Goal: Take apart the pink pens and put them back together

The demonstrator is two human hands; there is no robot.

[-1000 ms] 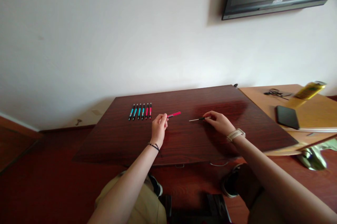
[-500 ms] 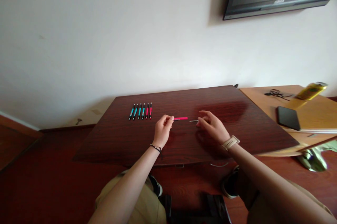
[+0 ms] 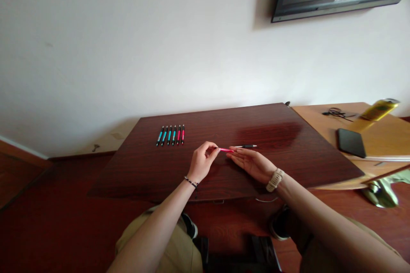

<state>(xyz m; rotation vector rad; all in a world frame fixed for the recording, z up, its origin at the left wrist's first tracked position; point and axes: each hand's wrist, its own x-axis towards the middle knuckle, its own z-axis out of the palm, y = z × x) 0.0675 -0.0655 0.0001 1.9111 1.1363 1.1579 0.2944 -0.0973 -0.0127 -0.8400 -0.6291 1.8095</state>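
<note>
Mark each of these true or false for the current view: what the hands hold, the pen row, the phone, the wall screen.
1. Both hands meet at a pink pen barrel. True.
2. The left hand rests flat on the dark table. False: it is raised, pinching the barrel.
3. Six pens in a row lie left of the hands. True.
4. The black phone lies on the dark table. False: it is on the lighter table.
5. The right hand wears a wristwatch. True.

left hand (image 3: 201, 162): fingers pinched | right hand (image 3: 251, 162): palm up, fingertips meeting left
</note>
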